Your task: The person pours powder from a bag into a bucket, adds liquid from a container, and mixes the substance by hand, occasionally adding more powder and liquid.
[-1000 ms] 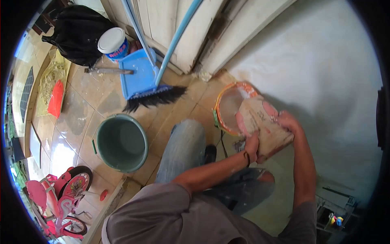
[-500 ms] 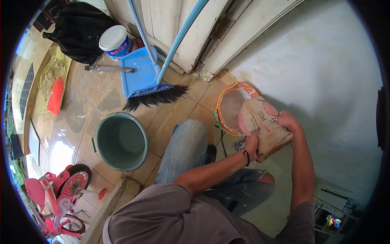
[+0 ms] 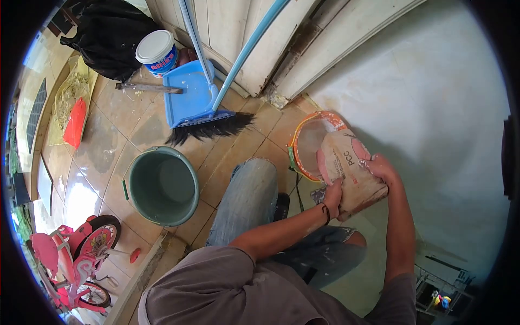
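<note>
A brown paper cement bag (image 3: 355, 170) printed "PCC" is tilted over the rim of an orange bucket (image 3: 297, 142). With its near lower side gripped, my left hand (image 3: 332, 198) wears a dark band at the wrist. At the bag's far right side, my right hand (image 3: 381, 167) is closed on the paper. The bag's mouth points toward the bucket, whose inside looks pale and dusty. What comes out of the bag, if anything, I cannot make out.
Left of my knee stands a grey-green bucket (image 3: 164, 187). Beyond it are a blue dustpan (image 3: 189, 89), a black-bristled broom (image 3: 216, 129) and a white-lidded paint tub (image 3: 156, 51). A pink bicycle (image 3: 81, 260) is at lower left, a white wall (image 3: 433, 108) at right.
Both hands still hold the cement bag over the orange bucket; its lower end has shifted slightly. The whole view has moved a little.
</note>
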{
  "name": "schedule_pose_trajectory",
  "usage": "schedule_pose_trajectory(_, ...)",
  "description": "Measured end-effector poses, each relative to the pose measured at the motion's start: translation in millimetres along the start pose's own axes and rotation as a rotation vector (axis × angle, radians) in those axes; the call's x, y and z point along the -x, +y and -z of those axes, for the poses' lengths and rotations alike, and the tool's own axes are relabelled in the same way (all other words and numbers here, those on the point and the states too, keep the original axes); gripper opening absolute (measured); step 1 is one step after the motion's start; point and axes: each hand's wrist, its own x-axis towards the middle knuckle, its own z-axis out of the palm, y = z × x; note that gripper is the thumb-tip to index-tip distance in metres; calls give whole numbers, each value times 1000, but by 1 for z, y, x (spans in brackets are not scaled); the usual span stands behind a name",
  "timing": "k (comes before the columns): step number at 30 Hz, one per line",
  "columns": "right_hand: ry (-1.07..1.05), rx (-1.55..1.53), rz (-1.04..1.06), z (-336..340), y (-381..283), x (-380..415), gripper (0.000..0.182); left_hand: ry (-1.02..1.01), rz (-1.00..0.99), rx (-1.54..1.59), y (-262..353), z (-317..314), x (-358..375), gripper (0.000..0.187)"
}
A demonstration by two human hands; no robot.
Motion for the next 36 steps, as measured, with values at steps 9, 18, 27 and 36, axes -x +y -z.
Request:
schedule_pose_trajectory(9, -9, -34, -40, -4, 13, 2, 47, -76, 69, 61, 3, 3, -1, 61)
schedule_pose_trajectory(18, -10, -163, -57, -6, 14, 23, 45, -353, 206, 201, 31, 18, -1, 63)
schedule_pose_trajectory(27, -51, -181, -13, -6, 3, 29, 39, -313, 114, 224, 25, 16, -7, 62)
schedule_pose_trajectory(36, -81, -433, 46, -28, 29, 15, 31, -359, 47, 302, 31, 29, -27, 62)
